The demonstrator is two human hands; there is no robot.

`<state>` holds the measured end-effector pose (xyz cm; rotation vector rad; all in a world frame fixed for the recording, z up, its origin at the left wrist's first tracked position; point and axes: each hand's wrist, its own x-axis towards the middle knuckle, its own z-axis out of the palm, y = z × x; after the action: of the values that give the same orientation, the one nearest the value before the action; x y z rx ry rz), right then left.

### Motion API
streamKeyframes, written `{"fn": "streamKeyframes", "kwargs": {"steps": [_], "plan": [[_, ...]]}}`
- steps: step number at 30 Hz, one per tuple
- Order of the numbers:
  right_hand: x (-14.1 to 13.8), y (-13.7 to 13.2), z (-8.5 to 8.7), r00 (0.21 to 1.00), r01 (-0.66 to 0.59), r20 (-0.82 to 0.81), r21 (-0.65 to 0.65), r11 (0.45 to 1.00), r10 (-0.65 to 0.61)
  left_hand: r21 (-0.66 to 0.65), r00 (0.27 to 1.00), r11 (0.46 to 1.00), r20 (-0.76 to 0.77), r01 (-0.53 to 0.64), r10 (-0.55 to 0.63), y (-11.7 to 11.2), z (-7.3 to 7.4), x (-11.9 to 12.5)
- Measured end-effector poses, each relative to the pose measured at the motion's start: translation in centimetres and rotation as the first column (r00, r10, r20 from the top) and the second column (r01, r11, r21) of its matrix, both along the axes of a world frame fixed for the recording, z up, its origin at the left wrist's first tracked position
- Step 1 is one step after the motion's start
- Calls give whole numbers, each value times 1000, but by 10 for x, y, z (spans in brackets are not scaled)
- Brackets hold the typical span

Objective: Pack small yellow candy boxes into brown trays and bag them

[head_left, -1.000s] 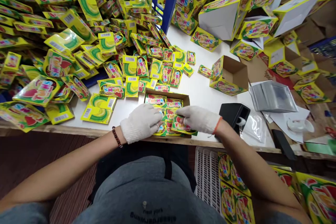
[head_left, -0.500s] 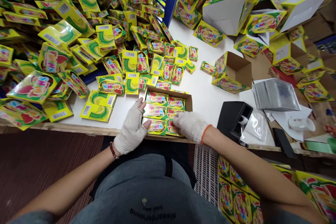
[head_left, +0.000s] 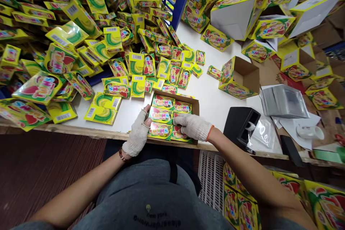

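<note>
An open cardboard display box lies at the table's front edge, holding rows of small TWINS packs printed with fruit on yellow and green. My left hand, in a white glove with bare fingertips, rests along the box's left side. Its fingers are stretched out and the thumb stands apart near the lower corner. Inside the box, my gloved right hand bends its fingers down onto the right-hand packs. The fingertips press close together there, and what they pinch, if anything, is hidden.
A large heap of packs covers the left. An empty display box stands right of centre, before more open boxes. A black tape dispenser and clear plastic sleeves lie right. Below is a white basket.
The view has shifted slightly. My right hand's fingers have moved a little left and up over the packs in the box. My left hand stays at the box's left side, its thumb closer in.
</note>
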<state>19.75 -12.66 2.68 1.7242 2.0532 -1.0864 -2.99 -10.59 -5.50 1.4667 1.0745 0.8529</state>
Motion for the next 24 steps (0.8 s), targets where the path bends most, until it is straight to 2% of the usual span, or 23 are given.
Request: {"fn": "streamKeyframes", "kwargs": {"steps": [4, 8, 12, 14, 17, 19, 24], "plan": [[2, 0, 2, 996, -23, -91, -22, 999, 21, 9, 997, 998, 34, -63, 63, -4, 3, 4], [2, -4, 0, 996, -15, -92, -33, 999, 12, -83, 991, 994, 105, -73, 81, -7, 4, 7], [-2, -9, -10, 986, 87, -152, 100, 991, -71, -184, 976, 981, 195, -65, 101, -7, -1, 9], [-6, -9, -16, 988, 97, -136, 151, 984, -77, -173, 983, 984, 171, -34, 64, -6, -3, 8], [-12, -6, -20, 993, 77, -95, 140, 987, -64, -145, 996, 989, 94, 6, 8, -6, -3, 6], [-14, -4, -19, 992, 84, -101, 127, 988, -71, -141, 997, 990, 79, 17, -6, -7, -2, 5], [-10, -2, -12, 973, 193, -134, 47, 980, -186, -119, 995, 993, 95, 15, -4, -8, -1, 5]]}}
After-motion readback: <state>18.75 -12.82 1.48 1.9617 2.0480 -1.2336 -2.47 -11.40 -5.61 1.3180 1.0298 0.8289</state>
